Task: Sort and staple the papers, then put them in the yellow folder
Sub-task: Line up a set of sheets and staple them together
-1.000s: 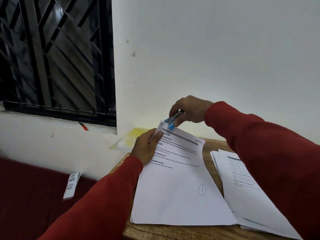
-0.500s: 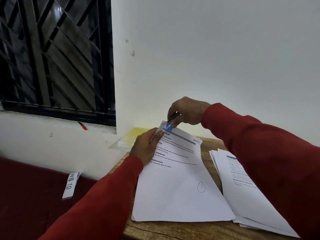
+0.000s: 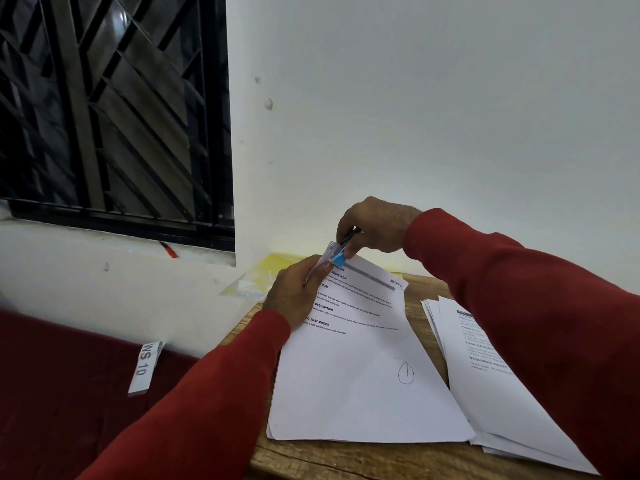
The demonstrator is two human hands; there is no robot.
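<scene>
Right hand [image 3: 375, 225] fingers pinch the stapler [image 3: 337, 255] on the stack's [image 3: 360, 358] lifted corner, left hand [image 3: 294, 294] fingers pinching that corner too. Sheets could slip skewed – the staple then misses some.

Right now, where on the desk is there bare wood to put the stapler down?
Bare wood shows along the near edge of the desk, below the held sheets, and in a thin wedge between them and the right pile. The far left corner is crowded: yellow folder, both hands, stapler.
</scene>
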